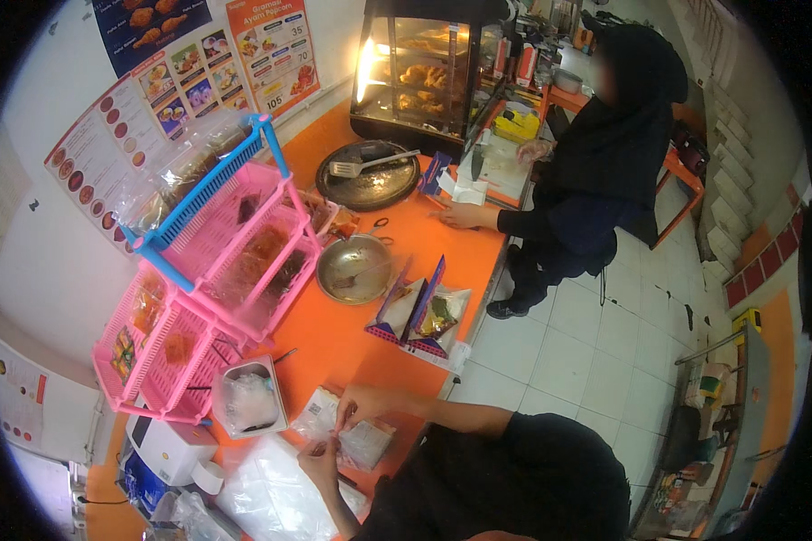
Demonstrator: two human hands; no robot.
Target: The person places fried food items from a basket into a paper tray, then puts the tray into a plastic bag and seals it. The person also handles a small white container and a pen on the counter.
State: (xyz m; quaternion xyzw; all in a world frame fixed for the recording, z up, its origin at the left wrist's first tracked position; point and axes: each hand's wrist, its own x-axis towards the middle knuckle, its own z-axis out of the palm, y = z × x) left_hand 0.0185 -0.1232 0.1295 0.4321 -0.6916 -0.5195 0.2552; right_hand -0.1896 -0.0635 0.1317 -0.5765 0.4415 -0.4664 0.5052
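My right hand (360, 408) and my left hand (319, 462) meet over the orange counter, with the fingertips of both pinching the gathered top of a clear plastic bag (369, 443). Pale, flat contents show through the bag; I cannot make out what they are. Beside it, under my right hand, lies a white packet (312, 411) bearing a printed code. A stack of clear plastic sheets or bags (271, 494) spreads out next to my left hand. Past my hands stands a square metal container (249, 395) with small plastic bags in it.
Pink plastic baskets (243, 250) stand along the wall, near a white printer (169, 450). Two open food boxes (416, 311) sit by the counter edge, near a metal bowl (354, 269). A co-worker (582, 162) stands beyond, one hand on the counter, near a lit display warmer (416, 74).
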